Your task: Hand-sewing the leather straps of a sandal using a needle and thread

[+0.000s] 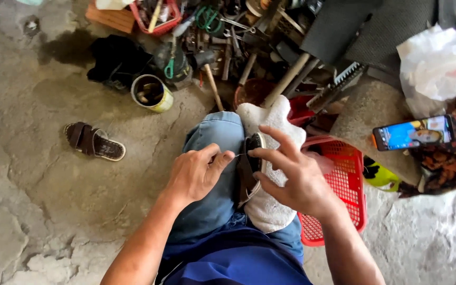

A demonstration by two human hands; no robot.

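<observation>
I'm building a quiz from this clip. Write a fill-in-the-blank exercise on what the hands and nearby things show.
1. The dark sandal held by the right hand rests on a white ____ laid over the knee.
2. The left hand pinches a thin ____ stretched toward that sandal.
3. The matching brown sandal lies alone on the concrete ____.
4. Beside the right forearm stands a plastic mesh basket coloured ____.

Missing words: towel; thread; floor; red

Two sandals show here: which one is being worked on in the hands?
The dark sandal on the white cloth over the knee, between both hands. The other sandal, brown, lies alone on the concrete floor to the left.
</observation>
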